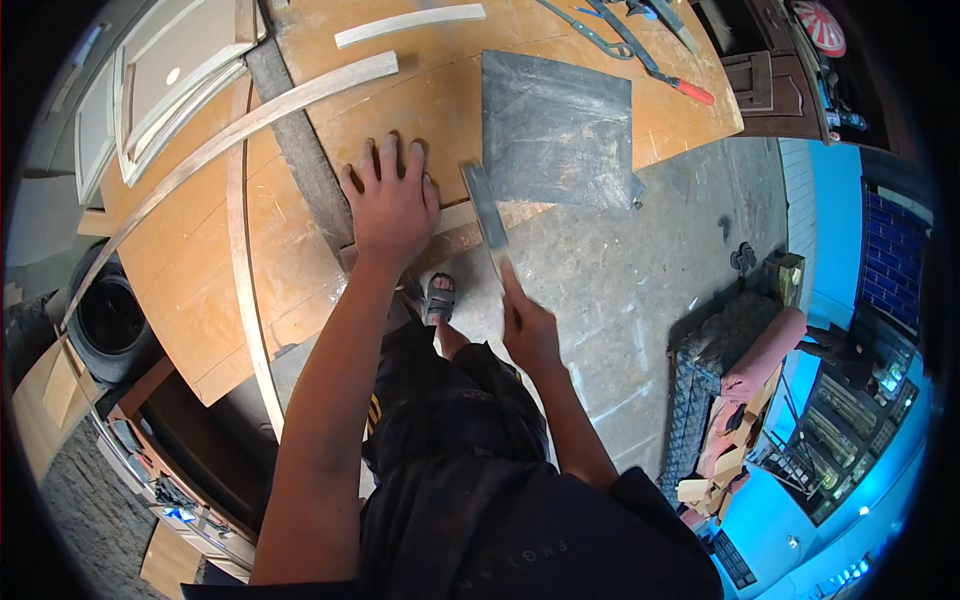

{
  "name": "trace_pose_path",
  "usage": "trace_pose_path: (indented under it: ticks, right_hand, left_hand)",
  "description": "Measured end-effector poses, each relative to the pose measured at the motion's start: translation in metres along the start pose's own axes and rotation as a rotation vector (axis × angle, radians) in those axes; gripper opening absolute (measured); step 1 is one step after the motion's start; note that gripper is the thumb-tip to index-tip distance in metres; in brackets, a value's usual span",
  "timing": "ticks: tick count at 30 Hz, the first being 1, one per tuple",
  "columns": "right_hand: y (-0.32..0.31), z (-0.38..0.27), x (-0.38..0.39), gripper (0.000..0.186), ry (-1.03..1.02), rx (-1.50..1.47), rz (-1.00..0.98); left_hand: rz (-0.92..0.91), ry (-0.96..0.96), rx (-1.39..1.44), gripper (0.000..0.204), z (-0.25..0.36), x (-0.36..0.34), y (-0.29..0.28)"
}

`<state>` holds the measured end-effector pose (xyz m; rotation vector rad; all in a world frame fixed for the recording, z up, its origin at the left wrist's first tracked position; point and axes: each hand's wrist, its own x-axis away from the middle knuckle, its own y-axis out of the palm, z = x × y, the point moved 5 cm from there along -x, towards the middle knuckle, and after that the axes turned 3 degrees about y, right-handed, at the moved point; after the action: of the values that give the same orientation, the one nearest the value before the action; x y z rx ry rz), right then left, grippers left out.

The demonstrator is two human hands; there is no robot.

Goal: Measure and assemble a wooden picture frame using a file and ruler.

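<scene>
My left hand (pixel 392 205) lies with fingers spread at the table's near edge, beside a dark weathered plank (pixel 310 170). A short pale wood piece (pixel 456 217) runs along the edge and partly disappears under that hand. My right hand (pixel 530 330) is closed round the light handle of a flat grey metal-bladed hand tool (pixel 484 203); file or saw, I cannot tell. Its blade points away from me, next to the end of the pale wood piece. To the right, a scuffed dark grey sheet (pixel 557 128) overhangs the table edge.
Long thin wood strips (pixel 247 260) cross the orange-brown table (pixel 190 300) at left. A shorter strip (pixel 410 24) lies farther back. Red-handled pliers-like tool (pixel 690 91) rests at the far right. Pale panels (pixel 180 75) stand at far left; a tyre (pixel 108 315) sits below.
</scene>
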<state>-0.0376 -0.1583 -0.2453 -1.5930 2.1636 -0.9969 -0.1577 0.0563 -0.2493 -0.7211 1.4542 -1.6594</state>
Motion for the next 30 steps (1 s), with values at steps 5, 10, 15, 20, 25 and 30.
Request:
trace_pose_path:
  ticks: [5, 10, 15, 20, 25, 30]
  right_hand:
    - [-0.017, 0.018, 0.041, 0.056, 0.043, 0.082, -0.06]
    - [0.018, -0.002, -0.08, 0.057, -0.141, 0.058, 0.144]
    - [0.019, 0.001, -0.039, 0.055, -0.015, 0.072, 0.091]
    - [0.011, 0.028, 0.046, 0.06, 0.006, 0.092, 0.009]
    - [0.018, -0.002, -0.071, 0.056, -0.047, 0.034, 0.044]
    - [0.014, -0.003, -0.062, 0.056, -0.046, -0.02, 0.108]
  left_hand:
    - [-0.005, -0.001, -0.005, 0.05, 0.004, -0.004, 0.0]
    - [-0.015, 0.024, -0.024, 0.05, 0.008, -0.008, 0.0]
    - [-0.022, -0.009, -0.027, 0.051, 0.0, -0.004, 0.004]
    - [-0.035, 0.003, -0.024, 0.052, 0.006, -0.008, 0.0]
    - [-0.024, -0.002, -0.029, 0.052, 0.008, -0.008, 0.001]
    - [-0.022, -0.003, -0.021, 0.051, 0.003, -0.008, 0.003]
